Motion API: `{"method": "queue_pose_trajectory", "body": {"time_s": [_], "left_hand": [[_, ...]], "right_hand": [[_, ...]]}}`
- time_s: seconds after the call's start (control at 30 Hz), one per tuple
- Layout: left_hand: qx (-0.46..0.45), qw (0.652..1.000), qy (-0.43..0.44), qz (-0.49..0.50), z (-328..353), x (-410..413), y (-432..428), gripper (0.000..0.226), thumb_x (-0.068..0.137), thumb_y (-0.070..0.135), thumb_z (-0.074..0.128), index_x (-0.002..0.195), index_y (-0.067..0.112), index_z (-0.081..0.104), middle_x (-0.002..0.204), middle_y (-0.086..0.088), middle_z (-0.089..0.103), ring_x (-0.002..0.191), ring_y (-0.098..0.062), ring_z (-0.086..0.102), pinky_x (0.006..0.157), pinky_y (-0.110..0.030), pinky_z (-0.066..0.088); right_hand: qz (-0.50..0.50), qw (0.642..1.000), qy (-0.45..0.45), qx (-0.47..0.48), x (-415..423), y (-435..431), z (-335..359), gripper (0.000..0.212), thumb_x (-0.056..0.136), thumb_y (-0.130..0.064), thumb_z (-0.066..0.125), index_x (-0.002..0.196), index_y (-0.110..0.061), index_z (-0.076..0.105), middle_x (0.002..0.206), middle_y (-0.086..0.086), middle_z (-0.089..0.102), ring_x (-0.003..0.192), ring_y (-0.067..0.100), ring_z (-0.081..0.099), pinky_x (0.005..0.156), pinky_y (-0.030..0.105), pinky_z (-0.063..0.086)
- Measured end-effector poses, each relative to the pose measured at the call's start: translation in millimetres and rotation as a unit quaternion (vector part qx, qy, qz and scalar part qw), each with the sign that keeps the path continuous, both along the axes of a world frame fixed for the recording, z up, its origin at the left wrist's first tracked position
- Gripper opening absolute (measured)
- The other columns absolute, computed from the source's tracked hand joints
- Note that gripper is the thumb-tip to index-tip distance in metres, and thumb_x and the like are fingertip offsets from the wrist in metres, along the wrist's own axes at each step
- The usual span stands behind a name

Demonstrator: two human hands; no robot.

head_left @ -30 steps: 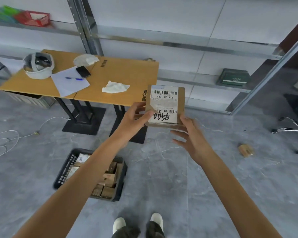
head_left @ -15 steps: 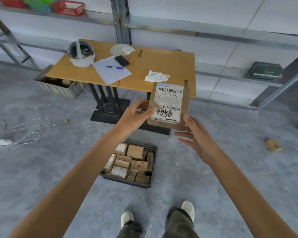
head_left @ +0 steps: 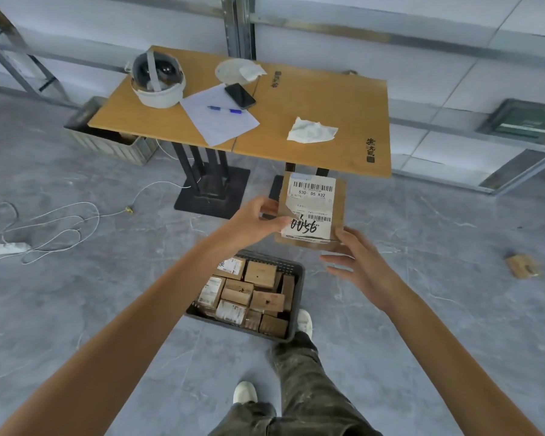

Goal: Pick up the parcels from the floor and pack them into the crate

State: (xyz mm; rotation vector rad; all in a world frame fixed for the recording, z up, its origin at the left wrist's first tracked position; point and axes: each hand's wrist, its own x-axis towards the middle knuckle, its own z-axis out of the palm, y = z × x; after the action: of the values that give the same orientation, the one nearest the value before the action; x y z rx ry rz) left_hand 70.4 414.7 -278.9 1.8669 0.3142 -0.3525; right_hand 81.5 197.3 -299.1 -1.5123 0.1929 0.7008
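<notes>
A flat brown parcel (head_left: 312, 209) with a white barcode label marked "0056" is held in the air above the floor. My left hand (head_left: 255, 218) grips its left edge, thumb on the label. My right hand (head_left: 356, 262) is open, fingers spread, touching the parcel's lower right corner from below. Right under the parcel a dark plastic crate (head_left: 298, 278) stands on the floor, holding several small cardboard parcels. One more small brown parcel (head_left: 523, 265) lies on the floor at the right.
A wooden table (head_left: 328, 127) on black pedestals stands just beyond the crate, bearing a helmet, papers, a pen, a phone and a tissue. White cables (head_left: 48, 225) trail on the floor at left. My feet (head_left: 244, 393) are beside the crate.
The view has swung toward the crate, which now lies directly below my hands. The parcel has come lower and nearer the crate. Both hands keep the same hold.
</notes>
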Motion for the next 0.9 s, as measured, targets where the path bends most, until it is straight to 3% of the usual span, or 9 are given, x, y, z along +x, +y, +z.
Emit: {"method": "queue_pose_trajectory", "body": {"time_s": [0.2, 0.37, 0.5, 0.7, 0.8, 0.9], "left_hand": [[0.003, 0.998, 0.069, -0.012, -35.1, 58.7, -0.7, 0.039, 0.084, 0.025, 0.068, 0.115, 0.018, 0.045, 0.099, 0.013, 0.056, 0.095, -0.007, 0.057, 0.089, -0.031, 0.049], [-0.023, 0.996, 0.083, 0.001, -64.6, 85.7, 10.0, 0.049, 0.083, 0.015, 0.069, 0.124, 0.015, 0.043, 0.098, 0.013, 0.053, 0.089, -0.001, 0.055, 0.077, -0.023, 0.052], [-0.039, 0.993, 0.107, -0.026, -97.2, 97.1, 37.6, 0.045, 0.082, 0.011, 0.069, 0.118, 0.02, 0.044, 0.1, 0.014, 0.053, 0.093, -0.002, 0.055, 0.073, -0.02, 0.052], [-0.007, 0.98, 0.181, -0.078, -175.2, 98.4, 83.9, 0.04, 0.08, 0.017, 0.073, 0.112, 0.019, 0.048, 0.107, 0.006, 0.058, 0.103, -0.016, 0.061, 0.09, -0.036, 0.053], [-0.017, 0.968, 0.233, -0.088, -233.4, 85.7, 93.0, 0.033, 0.084, 0.017, 0.069, 0.111, 0.014, 0.049, 0.114, -0.003, 0.061, 0.103, -0.02, 0.062, 0.087, -0.04, 0.055], [-0.012, 0.961, 0.262, -0.092, -311.3, 64.8, 85.7, 0.034, 0.089, 0.014, 0.062, 0.119, 0.01, 0.047, 0.116, -0.002, 0.06, 0.097, -0.015, 0.06, 0.072, -0.025, 0.056]], "right_hand": [[0.035, 0.997, 0.023, -0.072, 63.4, -8.9, -37.9, 0.039, 0.091, -0.04, 0.055, 0.125, -0.021, 0.051, 0.121, 0.003, 0.061, 0.111, 0.017, 0.059, 0.096, 0.036, 0.048], [0.044, 0.993, 0.063, -0.087, 90.9, 13.8, -68.8, 0.038, 0.09, -0.032, 0.06, 0.121, -0.014, 0.048, 0.121, -0.001, 0.06, 0.114, 0.014, 0.057, 0.1, 0.038, 0.045], [0.037, 0.99, 0.074, -0.117, 90.3, 43.9, -95.8, 0.039, 0.091, -0.029, 0.06, 0.123, -0.012, 0.045, 0.121, 0.0, 0.059, 0.112, 0.015, 0.056, 0.087, 0.032, 0.047], [-0.009, 0.987, 0.122, -0.108, 70.5, 92.8, -162.0, 0.037, 0.093, -0.012, 0.057, 0.125, -0.018, 0.041, 0.12, 0.006, 0.06, 0.112, 0.023, 0.058, 0.077, 0.029, 0.048], [0.016, 0.982, 0.134, -0.128, 50.4, 106.3, -221.2, 0.059, 0.09, -0.001, 0.057, 0.13, -0.035, 0.03, 0.121, 0.009, 0.06, 0.108, 0.023, 0.061, 0.068, 0.026, 0.055], [0.069, 0.969, 0.164, -0.173, 32.0, 114.3, -291.6, 0.08, 0.091, -0.005, 0.056, 0.145, -0.039, 0.008, 0.134, 0.006, 0.051, 0.112, 0.02, 0.058, 0.061, 0.02, 0.056]]}}
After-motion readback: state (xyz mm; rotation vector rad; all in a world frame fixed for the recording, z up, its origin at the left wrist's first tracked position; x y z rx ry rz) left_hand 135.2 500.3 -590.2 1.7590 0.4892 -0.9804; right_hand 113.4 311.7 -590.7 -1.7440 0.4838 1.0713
